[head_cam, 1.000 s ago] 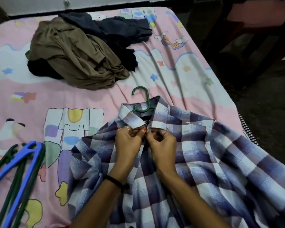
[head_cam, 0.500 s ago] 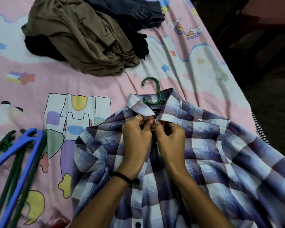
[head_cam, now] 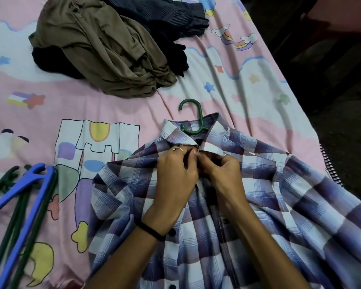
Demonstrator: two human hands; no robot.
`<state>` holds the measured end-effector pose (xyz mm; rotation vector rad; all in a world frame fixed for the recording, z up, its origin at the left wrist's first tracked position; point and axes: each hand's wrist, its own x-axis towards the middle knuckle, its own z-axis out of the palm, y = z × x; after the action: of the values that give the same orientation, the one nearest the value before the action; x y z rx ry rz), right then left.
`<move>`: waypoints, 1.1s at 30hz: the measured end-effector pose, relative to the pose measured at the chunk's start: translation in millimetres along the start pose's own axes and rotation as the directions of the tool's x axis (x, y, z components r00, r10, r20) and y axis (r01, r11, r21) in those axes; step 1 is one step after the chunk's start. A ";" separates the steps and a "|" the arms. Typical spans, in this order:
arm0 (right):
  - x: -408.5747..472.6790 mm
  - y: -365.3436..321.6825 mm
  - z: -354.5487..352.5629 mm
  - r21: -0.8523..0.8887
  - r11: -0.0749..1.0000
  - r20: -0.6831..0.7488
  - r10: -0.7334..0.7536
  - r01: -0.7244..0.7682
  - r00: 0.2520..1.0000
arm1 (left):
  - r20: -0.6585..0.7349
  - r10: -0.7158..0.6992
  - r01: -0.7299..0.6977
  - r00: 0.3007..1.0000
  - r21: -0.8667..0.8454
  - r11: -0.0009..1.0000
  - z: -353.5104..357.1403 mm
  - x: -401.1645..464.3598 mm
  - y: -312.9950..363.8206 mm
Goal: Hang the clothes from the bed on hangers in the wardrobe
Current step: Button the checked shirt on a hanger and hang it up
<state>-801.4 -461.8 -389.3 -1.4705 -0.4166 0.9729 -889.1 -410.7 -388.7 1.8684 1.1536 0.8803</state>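
The checked shirt (head_cam: 227, 205) lies flat on the bed (head_cam: 133, 105), so both hands can work at its neck. The left hand (head_cam: 175, 174) and the right hand (head_cam: 221, 174) meet just under the collar; their fingertips are together and pinch the two front edges, probably to close the top button so the shirt does not slip off. Just beyond the fingers, the green hanger (head_cam: 193, 119) comes out of the collar. Far beyond them waits the pile of clothes (head_cam: 104, 49).
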 end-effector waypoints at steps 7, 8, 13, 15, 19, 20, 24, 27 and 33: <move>5.9 8.4 0.3 -0.230 0.972 -0.062 -0.066 0.050 0.996 | 0.089 -0.259 0.272 0.962 -0.193 0.943 -6.2 3.3 5.6; 5.5 10.1 1.3 -0.249 0.966 -0.091 -0.090 0.064 0.992 | 0.098 -0.269 0.283 0.958 -0.196 0.939 -7.2 4.3 5.5; 1.0 14.7 5.9 -0.271 0.952 -0.129 -0.184 0.144 0.974 | 0.140 -0.262 0.288 0.955 -0.222 0.932 -14.7 7.7 7.5; 1.1 13.8 7.5 -0.285 0.942 -0.124 -0.220 0.178 0.967 | 0.113 -0.260 0.280 0.959 -0.229 0.932 -14.3 8.6 8.0; 1.2 6.9 10.7 -0.337 0.906 -0.099 -0.307 0.258 0.947 | 0.008 -0.191 0.189 0.982 -0.166 0.968 -10.6 10.7 11.3; 0.9 5.2 11.4 -0.351 0.895 -0.094 -0.325 0.274 0.941 | -0.012 -0.171 0.167 0.985 -0.154 0.974 -10.1 11.0 11.3; -0.3 2.5 11.4 -0.440 0.838 -0.067 -0.388 0.322 0.919 | -0.067 -0.141 0.131 0.988 -0.137 0.982 -7.2 9.7 8.9; 1.3 4.0 11.6 -0.488 0.803 -0.052 -0.417 0.341 0.908 | -0.074 -0.201 0.184 0.977 -0.193 0.964 -5.2 8.1 8.7; -0.9 -0.2 13.8 -0.555 0.737 -0.018 -0.474 0.385 0.880 | -0.050 -0.386 0.330 0.921 -0.422 0.844 2.9 6.2 2.6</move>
<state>-812.4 -453.6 -387.2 -1.8251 -0.9278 0.3584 -883.4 -406.5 -386.8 1.2187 1.2385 0.9515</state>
